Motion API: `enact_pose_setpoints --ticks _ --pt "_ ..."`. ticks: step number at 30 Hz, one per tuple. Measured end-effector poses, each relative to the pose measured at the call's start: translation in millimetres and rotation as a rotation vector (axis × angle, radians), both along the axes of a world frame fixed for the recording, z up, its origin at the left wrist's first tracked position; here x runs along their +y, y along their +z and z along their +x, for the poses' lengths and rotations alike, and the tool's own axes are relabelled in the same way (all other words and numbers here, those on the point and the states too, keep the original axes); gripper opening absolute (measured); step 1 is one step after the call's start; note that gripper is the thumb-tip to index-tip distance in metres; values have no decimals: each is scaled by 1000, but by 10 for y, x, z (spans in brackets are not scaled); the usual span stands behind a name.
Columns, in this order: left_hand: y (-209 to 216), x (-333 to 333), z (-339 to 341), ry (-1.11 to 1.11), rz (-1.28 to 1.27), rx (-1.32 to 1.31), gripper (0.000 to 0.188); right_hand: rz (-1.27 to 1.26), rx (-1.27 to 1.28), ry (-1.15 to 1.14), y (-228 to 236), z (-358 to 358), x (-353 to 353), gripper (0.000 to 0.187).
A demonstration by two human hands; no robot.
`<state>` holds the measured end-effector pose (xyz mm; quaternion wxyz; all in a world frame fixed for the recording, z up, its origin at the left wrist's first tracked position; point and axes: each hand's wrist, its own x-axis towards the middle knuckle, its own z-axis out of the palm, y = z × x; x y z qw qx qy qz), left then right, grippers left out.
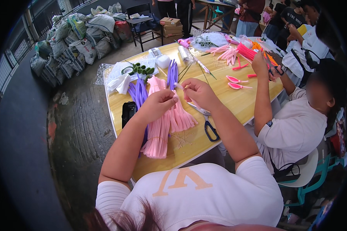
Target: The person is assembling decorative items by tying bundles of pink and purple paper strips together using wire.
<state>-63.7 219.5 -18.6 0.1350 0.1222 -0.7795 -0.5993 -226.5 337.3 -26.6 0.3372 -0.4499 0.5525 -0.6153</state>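
Observation:
Above the bundles, my left hand is closed in a pinch; what its fingertips hold is too small to make out. Close beside it, my right hand pinches a small pale piece that sticks out toward the left. Under my hands lie long bundles of pink pipe cleaners, with a shorter pink bunch alongside. Purple pipe cleaners lie left of them, and another purple bunch lies just beyond. Scissors with dark blue handles rest below my right wrist.
Green fuzzy pieces, a tape roll and a black tray lie on the wooden table. Pink petal-like shapes are at right, near a seated co-worker holding scissors. Stuffed sacks stand beyond the table's left.

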Motion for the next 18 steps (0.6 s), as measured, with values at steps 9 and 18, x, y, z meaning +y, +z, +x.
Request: enact_pose_setpoints --ticks 9,18 --pt "9 -69 17 -42 82 40 17 4 -74 33 64 35 0 10" --pt "8 -36 12 -73 123 11 12 -191 -130 144 0 -34 -30 7"
